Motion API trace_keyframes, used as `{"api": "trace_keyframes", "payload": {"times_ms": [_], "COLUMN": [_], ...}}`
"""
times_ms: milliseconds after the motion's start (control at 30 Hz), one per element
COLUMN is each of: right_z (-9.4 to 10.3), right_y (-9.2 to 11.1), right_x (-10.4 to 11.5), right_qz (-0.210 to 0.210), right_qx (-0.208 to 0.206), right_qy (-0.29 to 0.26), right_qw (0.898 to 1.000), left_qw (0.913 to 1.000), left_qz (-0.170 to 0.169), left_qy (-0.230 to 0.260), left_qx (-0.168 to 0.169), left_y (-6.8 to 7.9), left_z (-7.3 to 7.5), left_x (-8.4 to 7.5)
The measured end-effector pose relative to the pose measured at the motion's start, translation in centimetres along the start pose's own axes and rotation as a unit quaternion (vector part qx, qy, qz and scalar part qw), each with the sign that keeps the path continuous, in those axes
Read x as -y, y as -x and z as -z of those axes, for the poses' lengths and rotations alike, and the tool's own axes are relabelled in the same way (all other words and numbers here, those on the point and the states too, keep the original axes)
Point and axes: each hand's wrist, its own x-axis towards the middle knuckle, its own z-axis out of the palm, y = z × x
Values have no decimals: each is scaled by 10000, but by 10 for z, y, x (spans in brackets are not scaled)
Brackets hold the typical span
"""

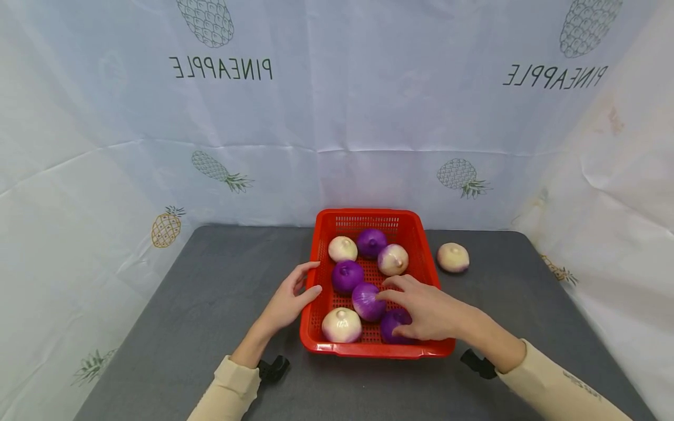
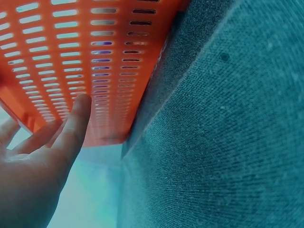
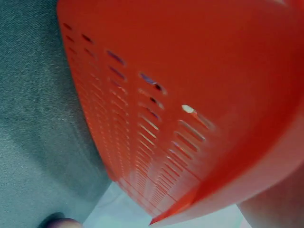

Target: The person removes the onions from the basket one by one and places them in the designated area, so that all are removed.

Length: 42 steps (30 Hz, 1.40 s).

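A red plastic basket (image 1: 377,351) holds several glossy onions, some deep purple and some cream white tinged with purple. At its left rim my left hand (image 1: 286,301) has its fingers and thumb spread, fingertips right at the wall. In the left wrist view a finger (image 2: 76,124) lies against the slotted side. My right hand (image 1: 429,310) reaches over the right rim, thumb over a dark purple onion (image 1: 391,327), partly hidden. Its spread fingers extend to a streaked purple onion (image 1: 365,303). A cream onion (image 1: 341,325) sits in the near left corner.
Outside the basket, to its right, one cream-and-purple onion (image 1: 453,257) lies on the dark grey table (image 1: 253,257). Behind the table hangs a pale cloth (image 1: 368,105) printed with pineapples, and more cloth closes off both sides.
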Motion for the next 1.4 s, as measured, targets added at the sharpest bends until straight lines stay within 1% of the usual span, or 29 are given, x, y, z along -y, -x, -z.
{"api": "trace_keyframes", "payload": {"times_ms": [300, 433, 533, 600, 700, 1000, 1233, 1400], "right_z": [-9, -12, -13, -14, -15, -16, -17, -12], "right_y": [-1, -2, -4, -5, -5, -7, -9, -8], "right_x": [-5, -7, -7, -7, -7, -4, -5, -5], "right_qz": [-41, -32, -116, -213, -287, -272, -333, -386], "right_qx": [239, 181, 103, 134, 257, 683, 702, 644], "right_qy": [279, 539, 703, 750, 754, 785, 717, 578], "right_qw": [9993, 9984, 9974, 9969, 9964, 9942, 9944, 9955], "left_qw": [10000, 10000, 10000, 10000, 10000, 10000, 10000, 10000], "left_qz": [36, 49, 48, 44, 34, 63, 58, 52], "left_qy": [-5, 18, 13, 12, 33, 60, 13, -23], "left_qx": [-8, 8, 14, 21, 25, 26, 3, -15], "left_y": [-1, -1, -1, -2, -2, -2, -2, -2], "left_z": [0, 0, 0, 0, 0, 0, 0, 0], "left_x": [0, 0, 1, 1, 1, 0, 1, 2]}}
